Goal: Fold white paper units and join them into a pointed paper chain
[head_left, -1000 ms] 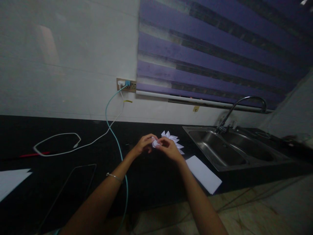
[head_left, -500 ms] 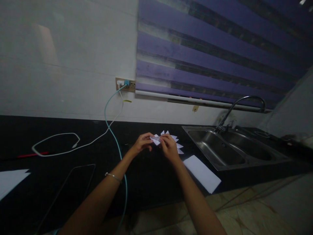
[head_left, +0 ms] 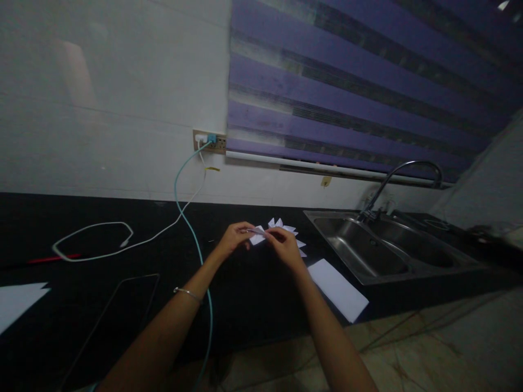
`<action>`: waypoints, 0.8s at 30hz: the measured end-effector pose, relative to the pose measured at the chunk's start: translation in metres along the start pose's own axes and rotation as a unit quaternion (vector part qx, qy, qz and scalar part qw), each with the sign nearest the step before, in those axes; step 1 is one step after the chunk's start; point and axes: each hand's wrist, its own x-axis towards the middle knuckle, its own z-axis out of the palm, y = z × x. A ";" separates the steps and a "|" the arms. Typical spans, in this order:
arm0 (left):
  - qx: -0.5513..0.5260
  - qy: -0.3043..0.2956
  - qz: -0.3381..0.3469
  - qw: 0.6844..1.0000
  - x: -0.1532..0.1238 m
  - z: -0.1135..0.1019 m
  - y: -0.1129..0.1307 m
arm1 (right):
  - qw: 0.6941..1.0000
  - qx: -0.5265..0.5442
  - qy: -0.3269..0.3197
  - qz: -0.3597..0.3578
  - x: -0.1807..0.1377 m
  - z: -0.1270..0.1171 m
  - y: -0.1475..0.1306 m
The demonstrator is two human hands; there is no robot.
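Observation:
Between my two hands, above the black counter, is a small folded piece of white paper (head_left: 257,238). My left hand (head_left: 236,239) pinches its left side between thumb and fingers. On the other side, my right hand (head_left: 285,246) grips the paper's right edge with its fingertips. Just behind and to the right of my right hand lie several pointed folded paper pieces (head_left: 290,228) on the counter, partly covered by that hand. A stack of white paper (head_left: 339,289) rests to the right of my right forearm.
A steel double sink (head_left: 359,245) with a curved faucet (head_left: 392,177) is at the right. A teal cable (head_left: 192,231) runs beneath my left forearm, and a white cable (head_left: 93,224) loops at left. A dark flat tablet-like object (head_left: 118,316) and white sheets (head_left: 20,302) lie front left.
My hands have shifted slightly, with my left hand a little further left. The folded paper between them has tilted a bit. Everything on the counter stays in place.

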 end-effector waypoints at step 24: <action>0.067 0.034 0.014 0.997 0.004 0.000 -0.006 | 0.999 0.031 0.024 0.019 0.001 0.001 0.000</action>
